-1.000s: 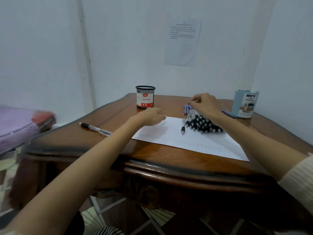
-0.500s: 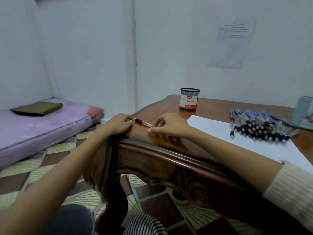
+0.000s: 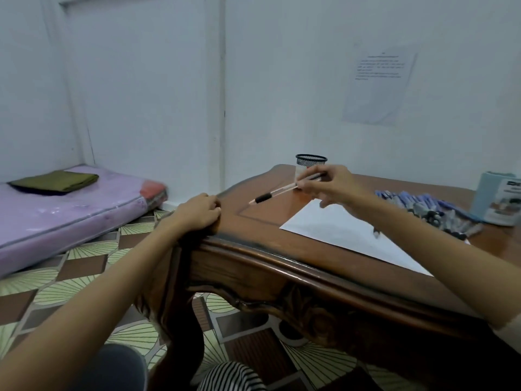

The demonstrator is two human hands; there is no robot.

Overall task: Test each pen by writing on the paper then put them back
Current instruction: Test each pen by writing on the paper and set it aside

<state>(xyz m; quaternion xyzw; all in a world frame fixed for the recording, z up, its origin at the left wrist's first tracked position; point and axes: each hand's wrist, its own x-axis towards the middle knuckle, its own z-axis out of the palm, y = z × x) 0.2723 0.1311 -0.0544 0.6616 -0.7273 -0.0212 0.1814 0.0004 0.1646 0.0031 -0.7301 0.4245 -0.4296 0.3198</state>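
Observation:
My right hand [image 3: 328,183] pinches a clear pen with a black grip [image 3: 277,191], held a little above the wooden table [image 3: 282,261] with its tip pointing left. My left hand [image 3: 197,211] rests with curled fingers on the table's left corner and holds nothing. A white sheet of paper [image 3: 338,230] lies on the table to the right of the pen. Beyond it, a pile of black and blue pens [image 3: 425,210] lies at the right. A black mesh pen cup with a red and white label [image 3: 310,162] stands behind my right hand, partly hidden by it.
A light blue pen holder box [image 3: 497,200] stands at the table's far right. A purple mattress with a folded green cloth [image 3: 73,201] lies on the tiled floor to the left. A printed sheet [image 3: 377,83] hangs on the white wall.
My right hand has picked the lone pen up from the table's left side and lifted it toward the right. My left hand stayed on the table corner.

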